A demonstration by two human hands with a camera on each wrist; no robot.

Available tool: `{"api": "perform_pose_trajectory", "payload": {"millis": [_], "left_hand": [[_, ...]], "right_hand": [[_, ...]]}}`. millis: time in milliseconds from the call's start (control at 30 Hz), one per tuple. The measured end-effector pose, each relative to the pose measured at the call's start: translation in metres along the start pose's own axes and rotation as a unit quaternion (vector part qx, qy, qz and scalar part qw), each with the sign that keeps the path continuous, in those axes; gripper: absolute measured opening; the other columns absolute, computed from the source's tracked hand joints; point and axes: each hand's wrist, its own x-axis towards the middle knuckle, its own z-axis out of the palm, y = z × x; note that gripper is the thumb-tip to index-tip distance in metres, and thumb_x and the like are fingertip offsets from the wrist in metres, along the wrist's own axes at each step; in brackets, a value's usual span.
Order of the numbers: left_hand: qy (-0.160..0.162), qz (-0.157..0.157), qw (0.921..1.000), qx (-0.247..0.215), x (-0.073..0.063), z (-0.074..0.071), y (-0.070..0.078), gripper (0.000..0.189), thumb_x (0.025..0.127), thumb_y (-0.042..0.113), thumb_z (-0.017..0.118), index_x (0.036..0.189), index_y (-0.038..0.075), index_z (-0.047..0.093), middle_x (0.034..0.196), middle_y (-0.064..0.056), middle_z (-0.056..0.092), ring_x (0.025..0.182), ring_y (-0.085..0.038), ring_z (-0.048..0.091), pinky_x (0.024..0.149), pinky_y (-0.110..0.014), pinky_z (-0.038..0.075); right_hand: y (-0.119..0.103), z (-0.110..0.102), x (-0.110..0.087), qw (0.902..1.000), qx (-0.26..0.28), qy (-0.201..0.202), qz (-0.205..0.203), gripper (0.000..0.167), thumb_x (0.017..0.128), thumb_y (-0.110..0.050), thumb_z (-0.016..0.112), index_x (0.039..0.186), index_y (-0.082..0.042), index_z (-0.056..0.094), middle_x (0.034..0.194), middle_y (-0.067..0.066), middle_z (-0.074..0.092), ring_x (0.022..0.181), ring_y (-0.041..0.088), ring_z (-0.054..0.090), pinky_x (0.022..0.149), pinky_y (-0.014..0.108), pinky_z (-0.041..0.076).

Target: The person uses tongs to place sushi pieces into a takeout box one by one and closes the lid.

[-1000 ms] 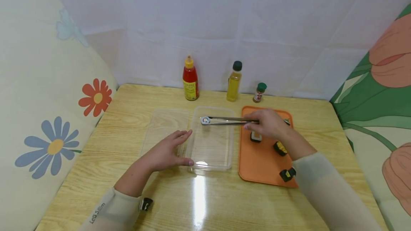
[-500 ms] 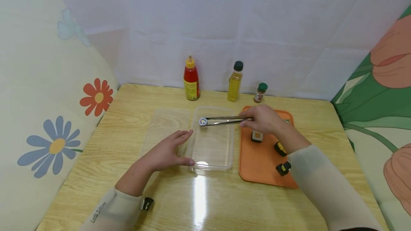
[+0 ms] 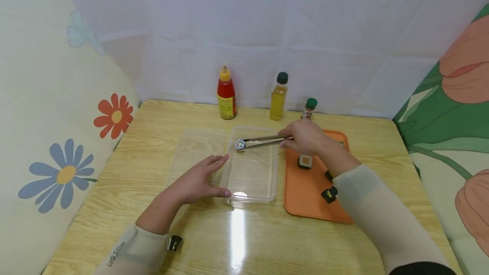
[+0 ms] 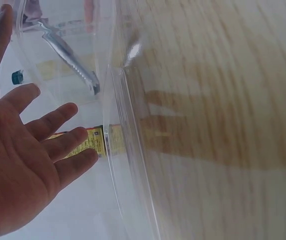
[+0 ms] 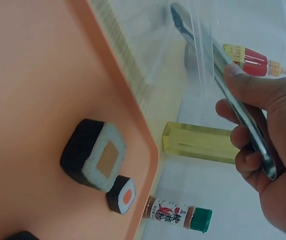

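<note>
My right hand (image 3: 305, 138) grips steel tongs (image 3: 263, 142), their far end over the back left of a clear plastic container (image 3: 254, 173). At that end shows a small round piece (image 3: 240, 144) with a pale rim and coloured centre; its kind is hard to tell. My left hand (image 3: 196, 181) has spread fingers and holds nothing, beside the container's left wall; whether it touches the wall is unclear. On the orange tray (image 3: 305, 200) sit a sushi roll with a square orange centre (image 5: 98, 155), a smaller round-centred one (image 5: 121, 195) and other dark-wrapped pieces (image 3: 329, 195), partly hidden by my right arm.
A clear flat plastic piece, like a lid (image 3: 198, 139), lies left of the container. Behind stand a red sauce bottle (image 3: 227, 96), an oil bottle (image 3: 278, 99) and a green-capped spice jar (image 3: 309, 107). Another dark-wrapped piece (image 3: 174, 243) lies by my left sleeve.
My right hand has shifted left and slightly away from me, bringing the tongs a little further left over the container. The left hand has stayed in place.
</note>
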Motion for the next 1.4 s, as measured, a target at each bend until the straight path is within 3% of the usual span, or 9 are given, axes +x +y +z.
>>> {"api": "perform_pose_trajectory", "payload": {"millis": [433,1000,1133,1400], "left_hand": [[0.0,0.002,1.0,0.003,0.0,-0.001,0.001,0.112,0.077,0.064,0.084,0.165,0.019,0.032,0.166,-0.014,0.032,0.15,-0.044,0.031,0.115,-0.064,0.034],[0.006,0.012,0.9999,0.009,0.002,0.0,0.0,0.111,0.077,0.06,0.086,0.164,0.016,0.033,0.165,-0.017,0.034,0.149,-0.045,0.033,0.116,-0.064,0.033],[0.006,0.015,0.9998,0.01,0.002,0.0,-0.001,0.112,0.076,0.064,0.084,0.164,0.016,0.033,0.165,-0.016,0.033,0.149,-0.045,0.032,0.116,-0.064,0.033],[0.007,0.009,0.9999,0.011,0.002,0.001,0.0,0.111,0.077,0.058,0.087,0.164,0.017,0.033,0.165,-0.015,0.033,0.149,-0.044,0.032,0.115,-0.064,0.034]], "right_hand": [[-0.001,0.002,0.005,0.9997,-0.017,-0.015,0.01,0.041,0.098,-0.034,0.074,0.132,-0.012,0.073,0.124,0.007,0.073,0.108,0.025,0.071,0.093,0.046,0.057],[0.003,-0.002,-0.012,0.9999,-0.011,0.012,0.006,0.042,0.097,-0.034,0.076,0.131,-0.01,0.073,0.127,0.008,0.072,0.11,0.025,0.07,0.092,0.047,0.057],[0.004,-0.004,-0.018,0.9997,-0.008,0.021,-0.005,0.041,0.097,-0.035,0.075,0.129,-0.01,0.074,0.125,0.007,0.073,0.103,0.024,0.072,0.087,0.045,0.059],[0.007,-0.004,-0.029,0.9985,0.001,0.043,-0.034,0.026,0.097,-0.033,0.076,0.117,-0.016,0.077,0.101,-0.002,0.074,0.078,0.011,0.066,0.07,0.037,0.057]]}}
